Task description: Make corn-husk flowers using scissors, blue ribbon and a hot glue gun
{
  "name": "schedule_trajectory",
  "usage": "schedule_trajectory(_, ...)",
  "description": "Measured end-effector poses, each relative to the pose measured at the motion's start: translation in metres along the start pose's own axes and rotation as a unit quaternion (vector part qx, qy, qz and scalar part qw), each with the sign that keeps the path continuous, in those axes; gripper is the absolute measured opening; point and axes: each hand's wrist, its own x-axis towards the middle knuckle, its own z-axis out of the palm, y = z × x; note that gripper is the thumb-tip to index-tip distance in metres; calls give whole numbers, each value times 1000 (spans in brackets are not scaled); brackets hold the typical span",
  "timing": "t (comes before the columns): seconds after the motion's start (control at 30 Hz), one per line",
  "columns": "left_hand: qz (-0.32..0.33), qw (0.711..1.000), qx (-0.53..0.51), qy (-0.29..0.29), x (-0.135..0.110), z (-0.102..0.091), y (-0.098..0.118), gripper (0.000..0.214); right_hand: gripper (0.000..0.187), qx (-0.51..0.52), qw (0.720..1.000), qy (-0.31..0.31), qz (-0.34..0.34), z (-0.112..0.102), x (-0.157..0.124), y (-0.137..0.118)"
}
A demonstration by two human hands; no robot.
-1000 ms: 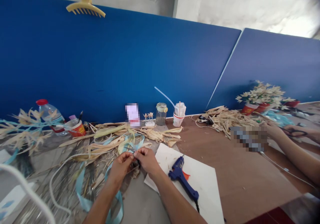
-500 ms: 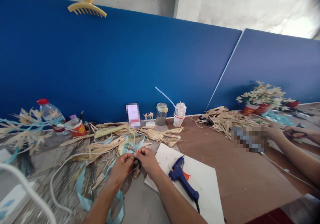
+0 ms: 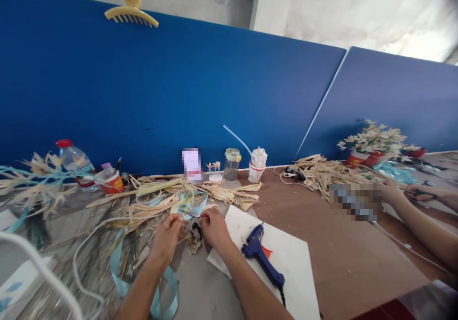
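Observation:
My left hand (image 3: 167, 236) is closed in a pinch above the littered work surface. What sits between its fingertips is too thin to make out. A short gap to the right, my right hand (image 3: 214, 228) is closed, with black-handled scissors (image 3: 196, 228) at its fingers. Their metal blades point up and left, and the grip is partly hidden. Light blue ribbon (image 3: 193, 208) and pale dried husk strips (image 3: 153, 211) lie just beyond both hands. Crumpled brown husk scraps (image 3: 194, 246) rest below, between the wrists.
A blue glue gun (image 3: 263, 258) lies on a white board (image 3: 300, 267) right of my arm. Behind stand a glass jar (image 3: 232, 165), a cup (image 3: 256, 171), a red cup (image 3: 111, 182) and a bottle (image 3: 77, 162). A co-worker's hands and husk pile (image 3: 318, 172) are at right.
My hands have drawn apart from touching fingertips, the left one moving left and the right one slightly right. The black scissor handle now shows more clearly between them.

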Motion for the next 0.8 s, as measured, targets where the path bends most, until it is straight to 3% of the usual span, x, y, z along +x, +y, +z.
schedule_trajectory(0.17, -6, 1000, 30, -3, 0, -2, 0, 20, 24, -178, 982, -13, -58, -3, -5, 1)
schedule_trajectory(0.33, -23, 997, 63, -32, -4, 3, -2, 18, 29, -283, 954, -46, -90, -4, -1, 3)
schedule_trajectory(0.5, -23, 998, 37, -47, -7, 8, 1, 18, 30, -294, 951, -39, -83, 0, 1, 1)
schedule_trajectory(0.8, -34, 999, 17, -28, -10, 7, 7, 19, 29, -253, 960, 57, -103, -14, 4, 0)
